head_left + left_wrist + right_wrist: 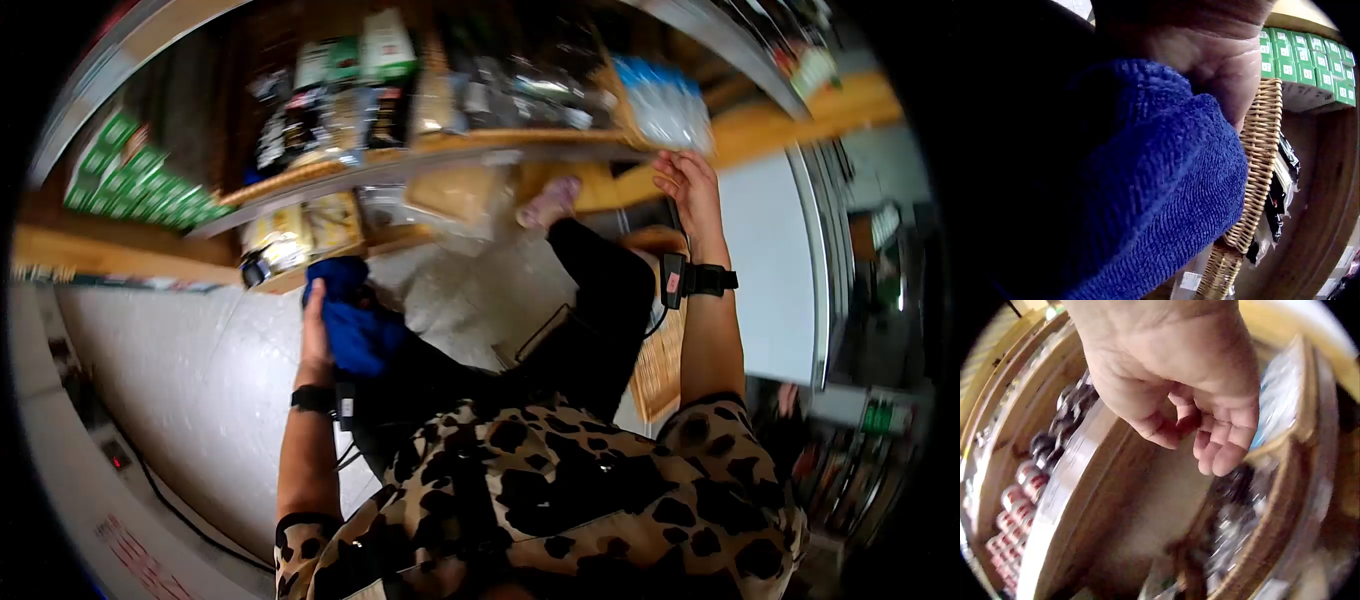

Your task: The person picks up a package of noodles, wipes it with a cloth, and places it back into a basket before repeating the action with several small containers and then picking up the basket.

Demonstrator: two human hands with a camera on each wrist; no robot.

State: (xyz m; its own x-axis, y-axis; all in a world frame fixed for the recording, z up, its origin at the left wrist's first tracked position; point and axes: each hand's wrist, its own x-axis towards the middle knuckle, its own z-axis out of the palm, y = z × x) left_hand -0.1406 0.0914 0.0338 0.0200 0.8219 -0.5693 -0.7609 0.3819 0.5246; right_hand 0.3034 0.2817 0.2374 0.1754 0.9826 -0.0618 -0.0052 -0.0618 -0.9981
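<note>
A bunched blue terry cloth (pixel 352 318) is held in my left hand (pixel 316 330), low in front of the lower shelf. In the left wrist view, folds of the ribbed blue cloth (pixel 1172 181) cover the fingers, and only the heel of the palm shows. My right hand (pixel 690 185) is raised at the right end of the shelf, just below blue-and-clear plastic packs (pixel 660 105). Its fingers (pixel 1225 450) hang loosely curled in the right wrist view, with nothing held, above a wicker basket (pixel 1282 494) of plastic-wrapped goods.
Green boxes (pixel 130 175) are stacked on the left of the shelf, beside a wicker basket (pixel 1263 144) of packets. Yellow packs (pixel 280 235) sit lower down. A white panel (pixel 770 260) stands at right. In the right wrist view, red-and-white cans (pixel 1016 519) line another shelf.
</note>
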